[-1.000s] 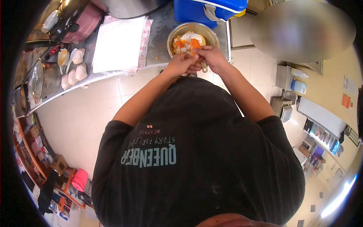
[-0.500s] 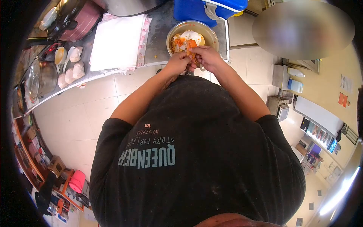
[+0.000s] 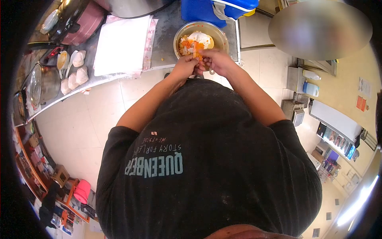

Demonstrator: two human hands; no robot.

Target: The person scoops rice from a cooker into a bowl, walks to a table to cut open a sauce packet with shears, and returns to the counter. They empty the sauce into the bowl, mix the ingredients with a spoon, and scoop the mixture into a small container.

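Both my hands are together over the near rim of a metal bowl at the table's edge. A small, bright orange, packet-like piece is pinched between them; its exact kind does not show. My left hand is closed on its lower left side. My right hand, slightly blurred, grips it from the right, thumb and fingers pressed together. Inside the bowl lie a white powdery heap, orange-red patches and yellowish crumbly food.
Left of the bowl lies a stack of white sheets. A blue cooler box stands behind it. Further left are several white-wrapped bundles, a ladle, a glass-lidded pot and a large pinkish pot.
The orange piece has shifted slightly left, and my right hand's fingers have moved a little over it. The whole view has moved slightly. Both hands keep their hold.
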